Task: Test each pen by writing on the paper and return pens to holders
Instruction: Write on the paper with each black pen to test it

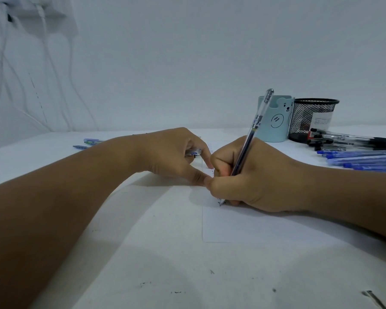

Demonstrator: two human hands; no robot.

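Note:
My right hand (pixel 250 175) grips a clear-barrelled pen (pixel 255 123), its tip touching the white paper (pixel 243 226) beside small ink marks. My left hand (pixel 176 152) rests on the paper's left edge, fingertips pressing down. A pen cap or short pen piece (pixel 194 152) shows under its fingers; whether they hold it I cannot tell. A light blue bear holder (pixel 276 121) and a black mesh holder (pixel 312 119) stand at the back right.
Black-capped pens (pixel 348 139) and blue pens (pixel 361 159) lie in a pile at the right, in front of the mesh holder. Two more pens (pixel 87 143) lie at the far left. The table (pixel 143 253) is white with small ink specks. A white wall stands behind.

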